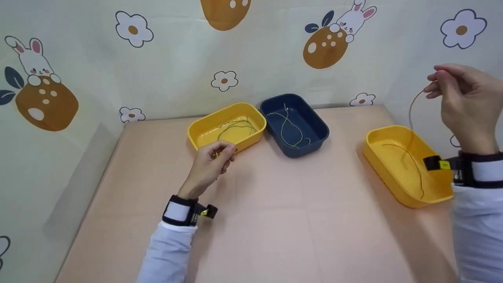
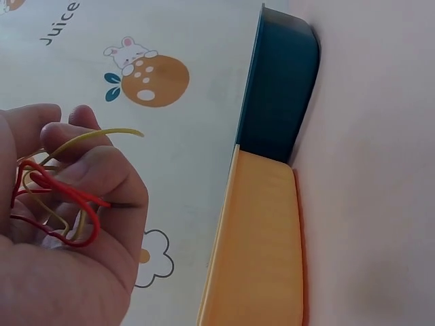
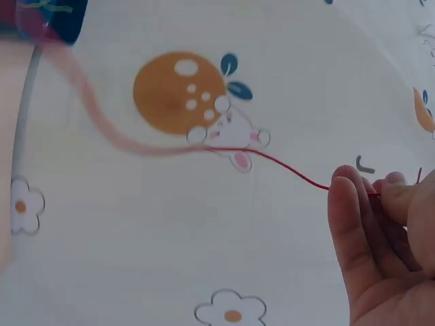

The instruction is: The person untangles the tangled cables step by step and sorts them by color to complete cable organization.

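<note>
My right hand, raised at the right, pinches a thin red string between thumb and fingers. The string hangs in a curve over the right yellow box, its lower part blurred. Another string lies inside that box. My left hand is in front of the left yellow box, fingers curled around a bunch of strings. In the left wrist view, a red string and a yellow string loop out of its grip; the palm hides part of them.
Greenish strings lie in the left yellow box. Beside it, touching, a dark blue box holds a pale yellowish string. All boxes stand on a pink-covered table, before a printed backdrop.
</note>
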### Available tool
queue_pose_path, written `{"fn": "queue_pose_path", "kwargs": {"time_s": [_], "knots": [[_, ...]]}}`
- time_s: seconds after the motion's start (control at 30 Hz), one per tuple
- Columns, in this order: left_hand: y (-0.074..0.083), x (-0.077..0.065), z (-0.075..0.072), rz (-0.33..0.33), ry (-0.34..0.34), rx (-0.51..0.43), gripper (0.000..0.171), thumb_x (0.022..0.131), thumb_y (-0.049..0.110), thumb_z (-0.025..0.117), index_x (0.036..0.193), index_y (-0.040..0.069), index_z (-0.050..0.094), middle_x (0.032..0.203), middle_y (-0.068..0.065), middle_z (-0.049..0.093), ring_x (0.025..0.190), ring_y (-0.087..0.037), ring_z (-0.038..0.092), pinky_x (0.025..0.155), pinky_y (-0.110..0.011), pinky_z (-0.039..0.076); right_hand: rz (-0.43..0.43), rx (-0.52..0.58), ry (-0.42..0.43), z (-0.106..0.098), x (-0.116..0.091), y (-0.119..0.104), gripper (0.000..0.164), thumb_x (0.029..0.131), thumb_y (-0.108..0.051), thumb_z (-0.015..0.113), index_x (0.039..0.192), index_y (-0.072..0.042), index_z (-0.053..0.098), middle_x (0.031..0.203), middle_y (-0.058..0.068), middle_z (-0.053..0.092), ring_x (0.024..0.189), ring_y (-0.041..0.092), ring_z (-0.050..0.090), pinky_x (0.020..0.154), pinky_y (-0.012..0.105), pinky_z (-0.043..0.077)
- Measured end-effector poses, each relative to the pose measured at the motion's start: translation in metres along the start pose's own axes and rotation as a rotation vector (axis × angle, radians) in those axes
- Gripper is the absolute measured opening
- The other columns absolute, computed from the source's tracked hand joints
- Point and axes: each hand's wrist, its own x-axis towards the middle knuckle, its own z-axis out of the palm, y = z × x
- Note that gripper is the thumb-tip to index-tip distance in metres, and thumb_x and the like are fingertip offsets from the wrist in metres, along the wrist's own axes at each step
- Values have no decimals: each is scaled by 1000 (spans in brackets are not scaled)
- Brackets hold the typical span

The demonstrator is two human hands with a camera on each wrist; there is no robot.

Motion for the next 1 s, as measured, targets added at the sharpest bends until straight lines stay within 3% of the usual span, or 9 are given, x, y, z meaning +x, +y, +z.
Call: {"fn": "queue_pose_path", "kwargs": {"time_s": [0.13,0.27,0.37,0.43,0.57,0.67,0.8,0.9,1.0], "knots": [[1,-1,0,-7,5,4,28,97,36,62,105,10,69,90,-16,60,63,-20,47,50,-21,39,-21,-175,-95,-1,6,28,24,99,-20,57,113,-9,73,99,16,74,69,-15,57,67,-3,42],[2,-1,1,-18,10,-3,26,98,32,61,108,8,68,94,-19,61,65,-22,47,50,-21,39,32,-281,-345,7,-5,54,24,100,-17,57,114,-3,72,100,21,73,71,2,65,61,-2,41],[2,0,2,-23,9,3,26,99,30,61,109,7,68,97,-20,61,65,-19,48,51,-20,39,133,-306,-572,15,-17,71,23,100,-13,58,114,-1,71,100,22,73,79,26,70,55,7,47],[3,0,4,-23,8,8,26,99,31,61,109,8,68,97,-21,60,65,-16,48,51,-20,39,179,-326,-701,19,-24,81,21,100,-10,58,113,0,71,100,23,72,82,35,69,54,14,50],[3,0,7,-41,-1,4,27,98,32,62,111,9,67,95,-23,59,64,-15,48,51,-19,39,179,-397,-877,27,-32,94,19,98,-7,59,109,1,72,98,24,72,75,31,65,53,26,50],[2,-1,10,-62,-12,-7,26,97,33,63,113,12,66,89,-19,57,63,-16,47,48,-20,38,153,-444,-957,30,-36,102,19,96,-5,60,109,3,72,101,25,71,74,27,63,59,32,53],[0,0,16,-94,-36,-64,25,98,30,63,117,14,65,87,-11,56,65,-18,47,49,-22,39,155,-482,-1029,30,-39,111,24,95,-1,58,116,8,66,111,32,67,89,39,66,75,49,57],[0,0,21,-120,-60,-134,25,99,27,62,120,14,63,90,-11,55,68,-20,47,51,-23,43,179,-494,-1061,29,-40,114,31,94,4,56,124,10,60,119,35,62,104,49,62,88,59,52],[2,0,26,-146,-87,-191,26,100,26,60,122,13,62,97,-11,57,72,-21,48,52,-24,45,190,-500,-1065,28,-40,110,35,92,7,53,127,10,57,123,35,59,110,52,58,92,63,49]]}}
